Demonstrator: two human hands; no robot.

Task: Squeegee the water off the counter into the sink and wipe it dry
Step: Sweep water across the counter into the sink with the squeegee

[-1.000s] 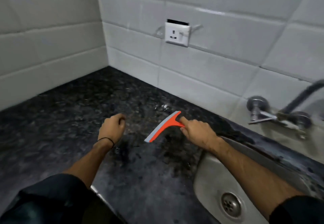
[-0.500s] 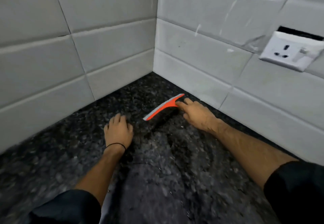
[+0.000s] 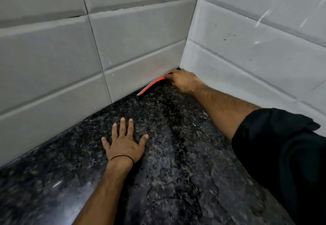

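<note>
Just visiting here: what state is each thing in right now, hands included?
Counter: wet, with puddles and droplets.
Squeegee: blade on the counter, along the foot of the tiled wall, in the corner.
Right hand: grips the squeegee.
Left hand: flat on the counter, fingers spread.

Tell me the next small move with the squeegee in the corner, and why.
Probably pull the squeegee back across the counter, away from the tiled wall. The right hand grips its handle in the corner, the blade lies along the foot of that wall, and water films the stone in front of it.
</note>
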